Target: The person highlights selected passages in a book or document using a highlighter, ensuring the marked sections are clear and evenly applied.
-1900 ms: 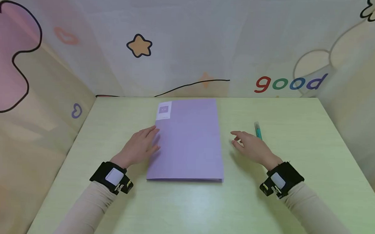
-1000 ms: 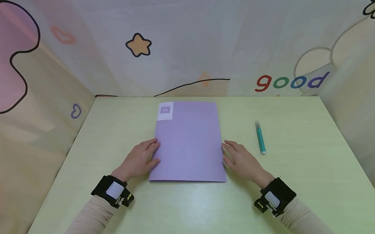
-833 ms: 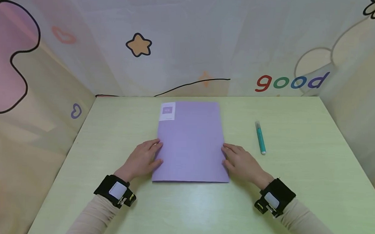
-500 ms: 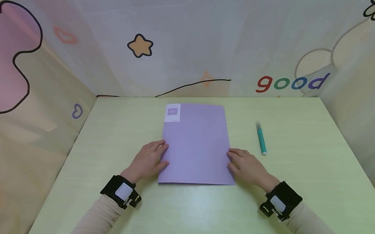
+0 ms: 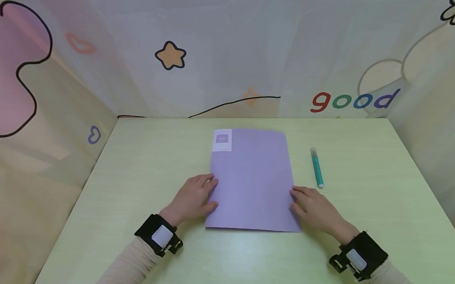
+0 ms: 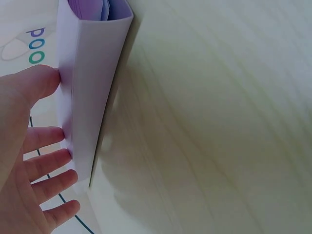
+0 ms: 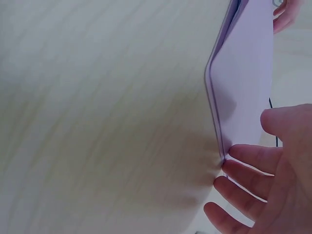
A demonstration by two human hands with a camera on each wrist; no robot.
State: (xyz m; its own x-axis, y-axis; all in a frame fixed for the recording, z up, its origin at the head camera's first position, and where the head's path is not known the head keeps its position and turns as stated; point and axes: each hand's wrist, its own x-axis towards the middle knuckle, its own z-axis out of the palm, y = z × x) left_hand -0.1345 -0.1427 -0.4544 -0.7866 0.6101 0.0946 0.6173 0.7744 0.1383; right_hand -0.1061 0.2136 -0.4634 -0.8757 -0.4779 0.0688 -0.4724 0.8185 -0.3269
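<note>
The purple folder (image 5: 254,182) lies flat on the table (image 5: 242,263), between the two hands, with its short side toward the person. I judge it to be rather light, and its cover seems a thin plastic or card, smooth, so it should slide easily and bend a little. The spine (image 6: 92,92) is broad and box-like in the left wrist view, and some sheets (image 6: 90,9) show inside at its end. The opposite side is thinner, with the cover edges close together. For lifting, I think it is best to take both long sides, so that the loose cover does not gape.

The left hand (image 5: 193,199) touches the spine side with fingers nearly straight, its thumb on the cover; the right hand (image 5: 317,208) has extended fingers against the other long edge. Neither is curled around the folder.

A white label (image 5: 222,147), rectangular, sits in the far left corner of the cover. Beyond the right hand lies a slim teal pen (image 5: 317,168), round and apparently hard. The table has pale, faintly grained surface, and behind it hangs a creased backdrop (image 5: 234,46) with printed drawings.
</note>
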